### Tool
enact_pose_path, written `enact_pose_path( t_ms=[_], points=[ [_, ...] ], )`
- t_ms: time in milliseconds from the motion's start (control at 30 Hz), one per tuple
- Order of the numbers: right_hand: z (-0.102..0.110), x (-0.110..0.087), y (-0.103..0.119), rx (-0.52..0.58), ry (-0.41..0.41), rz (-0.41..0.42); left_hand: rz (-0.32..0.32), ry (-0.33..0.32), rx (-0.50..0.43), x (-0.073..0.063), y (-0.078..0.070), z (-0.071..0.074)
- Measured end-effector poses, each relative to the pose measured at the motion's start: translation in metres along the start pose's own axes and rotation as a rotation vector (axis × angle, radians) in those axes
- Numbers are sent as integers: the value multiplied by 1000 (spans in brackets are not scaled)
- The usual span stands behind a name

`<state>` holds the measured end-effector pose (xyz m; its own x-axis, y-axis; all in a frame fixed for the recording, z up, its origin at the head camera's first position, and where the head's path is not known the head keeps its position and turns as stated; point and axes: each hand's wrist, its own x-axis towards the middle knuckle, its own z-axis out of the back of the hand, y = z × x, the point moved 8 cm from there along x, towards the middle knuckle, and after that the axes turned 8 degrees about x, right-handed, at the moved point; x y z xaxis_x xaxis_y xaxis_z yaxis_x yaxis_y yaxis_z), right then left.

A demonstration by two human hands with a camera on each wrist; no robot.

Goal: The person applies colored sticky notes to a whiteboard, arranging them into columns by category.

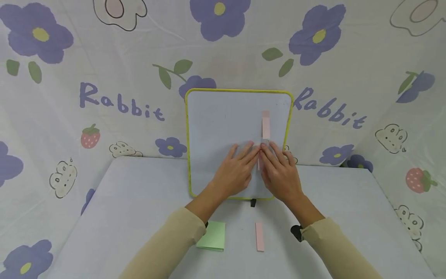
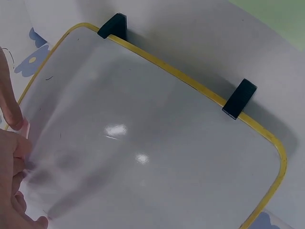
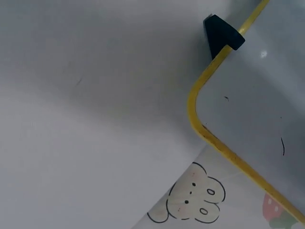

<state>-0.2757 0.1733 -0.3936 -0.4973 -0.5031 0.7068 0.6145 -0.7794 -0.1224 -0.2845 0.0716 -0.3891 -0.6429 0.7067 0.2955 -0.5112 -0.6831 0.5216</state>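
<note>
A whiteboard (image 1: 219,120) with a yellow rim stands upright on the table. My left hand (image 1: 234,172) and right hand (image 1: 281,174) meet on its lower right part, fingers extended and index fingertips close together. They press at the upper end of a narrow pink paper strip (image 1: 259,164), mostly covered by the hands. Just above the fingertips, another pink strip (image 1: 266,127) lies flat on the board. The left wrist view catches only fingers at its left edge beside a bit of pink paper (image 2: 27,129). Neither hand appears in the right wrist view.
On the white table (image 1: 139,201), a green sticky-note pad (image 1: 214,237) lies partly under the left sleeve. A loose pink strip (image 1: 259,237) lies in front of the board. Dark feet (image 2: 240,98) grip the board's bottom edge. Behind hangs a printed cloth (image 1: 226,58).
</note>
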Motion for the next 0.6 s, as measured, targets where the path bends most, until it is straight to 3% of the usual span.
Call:
enact_pose_path(
  t_ms=[333,600],
  points=[
    [-2,-7,1,48,-7,-34,7,-28,18,-1,-3,2],
    [-4,-10,4,51,29,-58,5,6,6,-3,-5,0]
  ],
)
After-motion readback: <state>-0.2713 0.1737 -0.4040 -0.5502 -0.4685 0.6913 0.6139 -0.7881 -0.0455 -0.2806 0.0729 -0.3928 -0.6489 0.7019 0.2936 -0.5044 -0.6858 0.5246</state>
